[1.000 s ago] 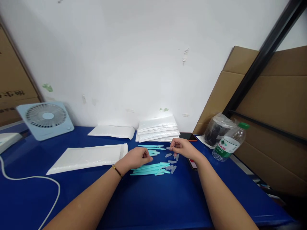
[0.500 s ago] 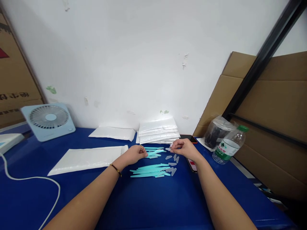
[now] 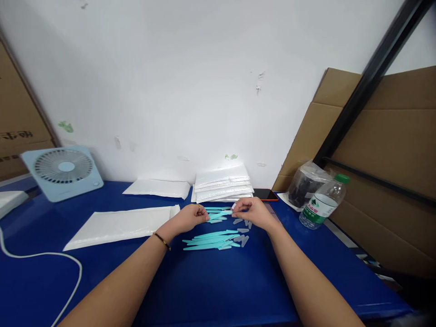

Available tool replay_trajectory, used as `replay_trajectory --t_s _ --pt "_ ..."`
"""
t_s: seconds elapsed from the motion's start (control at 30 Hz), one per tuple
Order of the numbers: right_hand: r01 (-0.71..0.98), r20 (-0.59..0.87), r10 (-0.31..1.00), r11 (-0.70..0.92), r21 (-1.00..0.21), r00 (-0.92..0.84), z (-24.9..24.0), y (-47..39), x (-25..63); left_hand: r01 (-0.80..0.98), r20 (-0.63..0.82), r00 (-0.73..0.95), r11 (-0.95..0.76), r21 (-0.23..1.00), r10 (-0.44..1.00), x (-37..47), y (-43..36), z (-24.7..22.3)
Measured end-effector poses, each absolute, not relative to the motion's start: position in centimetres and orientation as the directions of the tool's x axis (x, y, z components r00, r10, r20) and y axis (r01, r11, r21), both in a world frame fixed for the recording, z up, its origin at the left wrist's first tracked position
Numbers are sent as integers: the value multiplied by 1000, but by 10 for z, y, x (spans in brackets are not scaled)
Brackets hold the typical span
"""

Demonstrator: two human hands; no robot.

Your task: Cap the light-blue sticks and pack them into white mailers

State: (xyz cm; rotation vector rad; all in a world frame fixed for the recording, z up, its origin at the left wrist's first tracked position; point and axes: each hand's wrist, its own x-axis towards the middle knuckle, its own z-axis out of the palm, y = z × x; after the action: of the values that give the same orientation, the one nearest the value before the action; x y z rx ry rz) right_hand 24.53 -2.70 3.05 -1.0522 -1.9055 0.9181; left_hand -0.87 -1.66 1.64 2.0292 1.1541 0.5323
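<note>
We are over the blue table, and both hands meet just above the scatter of parts. Our left hand is pinched shut on a teal stick, holding it nearly level, and our right hand has its fingertips closed on a small clear cap right at the stick's right end. The cap and the stick look to be touching, though we cannot tell whether it is seated.

Judging by what lies here, we are somewhere in the middle. A bundle of teal sticks lies near us, side by side, a few more sit by the far stack, and a handful of loose clear caps rests just right of them, so several pairs look undone. Whether the lying sticks already carry caps is too small to tell.

For writing: the water bottle on the right wears a green and white label with characters we cannot read. The cardboard box at far left shows dark printed characters, also not legible. White padded envelopes are stacked against the wall.
</note>
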Motion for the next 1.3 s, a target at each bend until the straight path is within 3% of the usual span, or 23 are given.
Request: replay_trajectory --t_s 0.13,0.27,0.4,0.53,0.8,1.07,1.3 --pt "414 278 877 438 -798 -393 31 -30 240 619 36 476 -364 696 879 -7 -17 13" --pt "593 274 841 527 -608 -467 30 -25 252 764 172 359 -395 510 917 -8 -20 17" --pt "699 143 834 529 -482 -533 25 -17 265 733 185 469 -497 463 864 -1 -27 22" --pt "726 61 848 485 -488 -526 21 -12 273 709 52 578 -533 462 814 8 -30 18" --pt "708 -12 849 432 -558 -528 22 -15 273 780 49 485 -457 429 873 7 -27 15" --pt "720 -8 858 425 -548 -513 21 -15 268 803 73 473 -464 374 878 8 -27 14" --pt "697 99 816 543 -468 -569 26 -17 266 814 55 452 -438 381 890 7 -27 17"
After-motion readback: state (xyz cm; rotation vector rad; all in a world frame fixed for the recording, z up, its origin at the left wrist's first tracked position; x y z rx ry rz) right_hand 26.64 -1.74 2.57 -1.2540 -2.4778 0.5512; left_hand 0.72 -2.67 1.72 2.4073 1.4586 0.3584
